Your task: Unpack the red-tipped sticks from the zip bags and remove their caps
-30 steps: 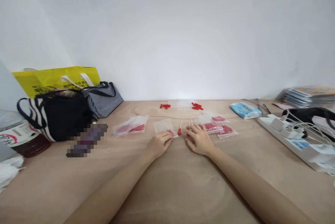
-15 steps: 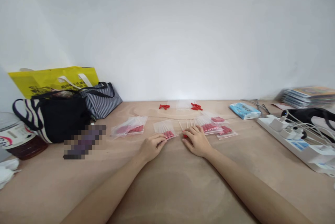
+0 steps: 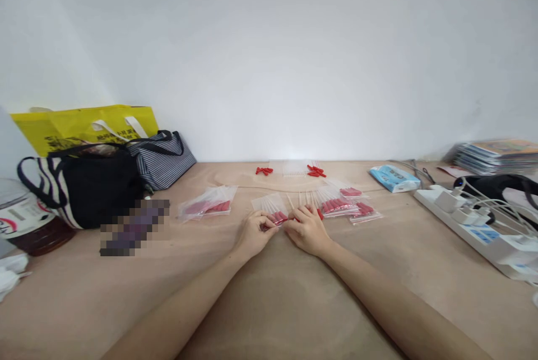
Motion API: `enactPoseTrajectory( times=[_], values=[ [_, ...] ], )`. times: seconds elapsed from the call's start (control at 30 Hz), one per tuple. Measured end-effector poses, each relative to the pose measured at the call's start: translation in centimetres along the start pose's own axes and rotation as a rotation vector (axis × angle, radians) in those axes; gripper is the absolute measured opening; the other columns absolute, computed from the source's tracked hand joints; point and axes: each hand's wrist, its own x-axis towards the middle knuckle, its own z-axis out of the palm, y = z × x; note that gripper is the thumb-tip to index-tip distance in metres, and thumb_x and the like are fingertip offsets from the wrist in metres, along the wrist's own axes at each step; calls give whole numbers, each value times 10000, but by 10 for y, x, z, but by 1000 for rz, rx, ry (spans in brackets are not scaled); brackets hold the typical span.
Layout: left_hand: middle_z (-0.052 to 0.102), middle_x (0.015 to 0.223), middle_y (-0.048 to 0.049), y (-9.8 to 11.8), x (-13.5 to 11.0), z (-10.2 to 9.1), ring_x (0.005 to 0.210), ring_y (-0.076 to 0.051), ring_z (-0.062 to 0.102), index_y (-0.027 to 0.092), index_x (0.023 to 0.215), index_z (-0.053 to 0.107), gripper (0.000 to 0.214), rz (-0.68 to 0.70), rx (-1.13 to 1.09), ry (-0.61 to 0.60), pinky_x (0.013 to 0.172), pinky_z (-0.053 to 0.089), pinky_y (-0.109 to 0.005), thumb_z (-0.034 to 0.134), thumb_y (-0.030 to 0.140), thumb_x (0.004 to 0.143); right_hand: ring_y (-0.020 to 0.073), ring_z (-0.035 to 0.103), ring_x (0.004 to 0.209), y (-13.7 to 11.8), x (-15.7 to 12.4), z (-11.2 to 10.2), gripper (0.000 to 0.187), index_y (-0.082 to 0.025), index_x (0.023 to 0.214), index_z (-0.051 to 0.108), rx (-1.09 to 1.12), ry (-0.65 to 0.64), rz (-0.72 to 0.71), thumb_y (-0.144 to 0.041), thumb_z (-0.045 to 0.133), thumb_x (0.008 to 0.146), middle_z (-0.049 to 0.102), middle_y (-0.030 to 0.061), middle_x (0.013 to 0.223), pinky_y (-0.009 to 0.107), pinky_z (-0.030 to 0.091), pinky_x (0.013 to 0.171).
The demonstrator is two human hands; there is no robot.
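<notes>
A small clear zip bag (image 3: 269,203) lies in front of me, with several pale sticks with red ends inside it. At its near edge, my left hand (image 3: 255,232) pinches the plastic between thumb and finger. My right hand (image 3: 310,231) is closed at the bag's near right corner, thumb and index finger together; the exact contact is partly hidden. Under and behind the right fingers lie loose sticks with red ends (image 3: 320,214). More filled zip bags (image 3: 338,205) are piled just to the right. To the left is another pile of bags (image 3: 211,203) with red pieces.
Red pieces (image 3: 264,171) and a second red group (image 3: 316,171) lie by the wall, near flat clear bags (image 3: 294,167). A blue packet (image 3: 394,178) and power strip (image 3: 483,236) are right. Left stand a black bag (image 3: 98,189), striped bag (image 3: 162,161) and large jar (image 3: 31,225).
My left hand has slid right together with the zip bag. My right hand has shifted slightly left off the loose sticks, its fingers curling in, so the hands are closer together.
</notes>
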Motion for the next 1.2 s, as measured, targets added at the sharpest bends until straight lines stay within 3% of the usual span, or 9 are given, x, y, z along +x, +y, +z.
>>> enactPoseTrajectory(
  times=[0.17,0.4,0.7,0.83,1.03,1.2],
  values=[
    [648,743,-26,-2,-1,1,706,-149,604,177,536,617,121,-39,-100,25,622,494,-278,643,168,653,138,443,772,0,0,-1,146,-232,725,635,-29,33,-48,-191,511,790,575,8,773,316,248,761],
    [644,746,-34,0,-4,1,707,-151,604,169,514,607,143,-64,-153,-8,630,488,-281,637,149,652,145,458,794,2,-2,-2,172,-277,870,652,22,67,-65,-198,523,789,599,7,812,318,260,747],
    [650,754,-29,2,-5,0,717,-153,601,171,536,608,140,-33,-121,-33,622,474,-273,628,159,674,147,447,762,-1,2,1,179,-244,755,653,-78,105,-57,-207,491,824,615,6,747,327,256,755],
    [657,749,-26,5,-4,-2,740,-158,600,179,586,620,144,9,-59,-26,690,472,-300,596,205,725,143,443,762,0,2,0,188,-230,752,641,-100,142,-117,-169,477,822,617,-1,746,323,255,754],
    [657,904,-48,8,-3,-1,892,-178,580,201,769,679,115,146,-32,-88,829,452,-341,578,165,727,150,430,760,0,1,1,173,-235,735,643,-74,202,-140,-178,493,801,602,6,750,331,258,738],
    [651,903,-50,7,-1,0,905,-177,578,190,661,674,140,78,-58,-102,849,443,-344,560,137,721,144,437,768,-1,3,2,144,-235,766,652,42,142,-132,-177,523,794,596,11,763,309,269,706]
  ],
)
